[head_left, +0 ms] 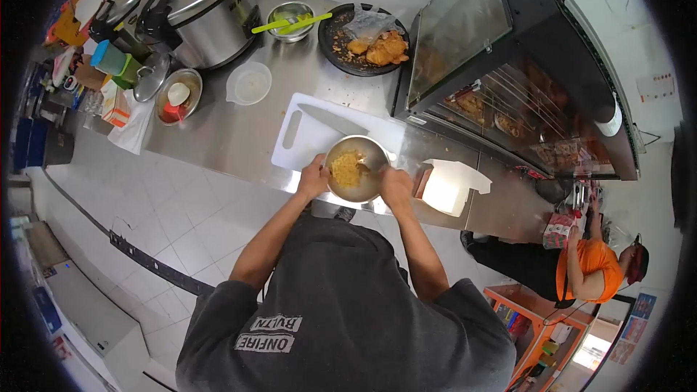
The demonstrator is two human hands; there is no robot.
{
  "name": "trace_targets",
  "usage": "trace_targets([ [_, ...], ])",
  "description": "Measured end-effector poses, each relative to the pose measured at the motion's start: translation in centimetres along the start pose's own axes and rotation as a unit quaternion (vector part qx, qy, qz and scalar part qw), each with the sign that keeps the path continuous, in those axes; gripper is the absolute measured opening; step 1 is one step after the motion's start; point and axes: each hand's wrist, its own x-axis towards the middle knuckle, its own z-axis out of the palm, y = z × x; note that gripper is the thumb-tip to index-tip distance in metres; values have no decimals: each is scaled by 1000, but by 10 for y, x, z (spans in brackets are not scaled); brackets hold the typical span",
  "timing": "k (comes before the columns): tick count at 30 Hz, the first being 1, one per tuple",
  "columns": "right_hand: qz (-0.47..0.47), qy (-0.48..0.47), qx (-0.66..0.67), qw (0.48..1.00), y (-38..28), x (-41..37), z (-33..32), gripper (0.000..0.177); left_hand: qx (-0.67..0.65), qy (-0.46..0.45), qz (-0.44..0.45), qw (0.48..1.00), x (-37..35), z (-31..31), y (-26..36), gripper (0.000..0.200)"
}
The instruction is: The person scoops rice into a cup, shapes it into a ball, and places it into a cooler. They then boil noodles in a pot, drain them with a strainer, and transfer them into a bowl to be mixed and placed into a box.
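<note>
A steel bowl [374,156] with yellow, chopped-looking food [348,168] in it is held between my two hands over the front edge of the steel counter. My left hand [314,178] is closed on the bowl's left rim. On the right side, my right hand [396,187] is closed too, at the rim or a handle there. Behind the bowl lies a white cutting board [281,147] with a large knife [330,119] flat on it. An open white carton [444,187] stands just right of my right hand.
At the back are a black plate [335,49] of fried food, a small bowl with green tongs [299,25], a plastic bowl [249,83] and large cookers [207,11]. A glass display warmer [508,87] stands right. Another person [588,274] works at the far right.
</note>
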Motion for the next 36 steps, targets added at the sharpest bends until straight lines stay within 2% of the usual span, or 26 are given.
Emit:
trace_targets([
  [1, 65, 33, 49, 996, -6, 3, -8, 16, 11, -22, -14, 1000, -6, -2, 2, 42],
  [2, 65, 32, 48, 996, -4, 13, 1, 16, 10, -22, -15, 1000, -8, -1, 1, 42],
  [4, -11, 0, -16, 1000, 7, 27, 38, 15, -71, -11, 7, 997, -13, 6, -7, 43],
  [5, -60, 22, 0, 998, 10, 23, 49, 18, -69, -15, 6, 998, -19, 7, -5, 43],
  [6, -59, 25, 2, 998, 8, 16, 35, 18, -90, -6, 0, 996, -20, 7, 2, 44],
  [8, -119, -62, 21, 991, -2, -9, -20, 20, -114, 10, -6, 993, -17, 3, 7, 45],
  [9, -121, -63, 19, 990, 0, -15, -14, 20, -126, 11, -11, 992, -15, 5, 5, 45],
  [11, -177, -37, -66, 981, 6, -28, 3, 19, -136, 4, -18, 991, -18, 9, 6, 44],
  [12, -173, -38, -66, 982, 3, -31, 0, 19, -138, -2, -23, 990, -19, 10, 8, 44],
  [13, -106, -8, -73, 992, -2, -29, -2, 14, -139, -3, -27, 990, -19, 8, 11, 44],
  [14, -41, 24, -77, 996, -8, -24, -4, 16, -136, 0, -26, 990, -17, 5, 13, 44],
  [15, 4, 67, -35, 997, -10, -22, -10, 14, -91, 3, -9, 996, -18, 4, 13, 44],
  [17, 6, 66, -34, 997, -2, -8, 6, 14, -47, 4, 15, 999, -17, 6, 17, 44],
  [19, -11, 49, -38, 998, -6, -9, 0, 14, -124, -1, -9, 992, -21, 10, 21, 43],
  [20, -10, 51, -35, 998, -6, -9, -4, 14, -121, -1, -7, 993, -20, 8, 21, 43],
  [22, 51, 81, 62, 994, -13, -8, -22, 14, -98, -2, -11, 995, -21, 5, 18, 43],
  [26, 16, 19, -20, 1000, 5, 12, 23, 15, -83, -14, 6, 996, -24, -1, 19, 43],
  [28, -114, -45, 14, 992, 4, 3, 4, 16, -10, -27, 22, 999, -18, -11, 28, 44],
  [29, -133, -38, 35, 990, -5, -11, -33, 17, -12, -24, 22, 999, -12, -10, 19, 44],
  [31, -157, -55, -9, 986, 5, -20, -23, 17, 48, 18, 77, 996, 1, -3, -4, 43],
  [32, -173, -71, -48, 981, 11, -26, -15, 17, 48, 14, 76, 996, 2, 0, -9, 43],
  [33, -169, -72, -49, 982, 11, -29, -13, 17, 13, 2, 52, 999, -1, 1, -4, 43],
  [34, -115, -32, -43, 992, 6, -30, -10, 17, -22, -8, 28, 999, -5, -1, 6, 43],
  [35, -64, 12, -36, 997, 1, -25, -8, 17, -23, -5, 30, 999, -7, -5, 17, 43],
  [36, -65, 10, -35, 997, -3, -23, -5, 17, -1, 6, 40, 999, -18, -9, 31, 44],
])
